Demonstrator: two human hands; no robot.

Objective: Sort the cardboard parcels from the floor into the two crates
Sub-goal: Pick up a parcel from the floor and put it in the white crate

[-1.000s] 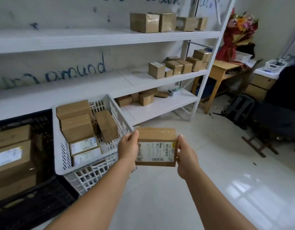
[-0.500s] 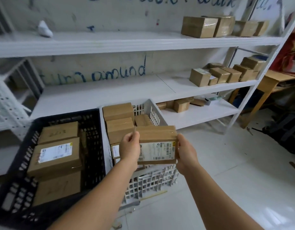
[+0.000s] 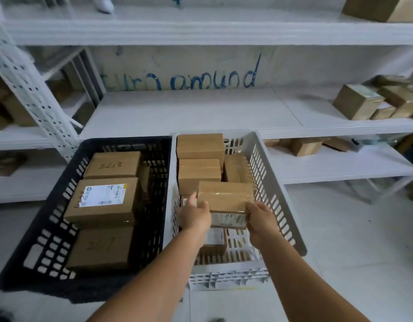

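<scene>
Both hands held one cardboard parcel [image 3: 225,201] over the white crate [image 3: 279,196]. The left hand [image 3: 194,214] gripped the left end of the parcel, with the thumb up on its side. The right hand [image 3: 261,219] gripped the right end, with its fingers curled round the edge. The parcel was tilted, so its brown top faced up and its white label faced back toward the person.

Just past the hands, more brown parcels [image 3: 199,159] sat packed in the white crate. Under the hands lay another small parcel [image 3: 214,240] with a label, down in the near part of the same crate.

To the left of the left hand stood the black crate [image 3: 50,219], touching the white one side by side. It had three bigger parcels [image 3: 103,201] in a row, and the middle one had a white label on top.

Far past the hands was a white shelf [image 3: 189,112] with blue writing on the wall behind it. To the right of the right hand, well apart, small boxes [image 3: 356,101] sat on the shelf
</scene>
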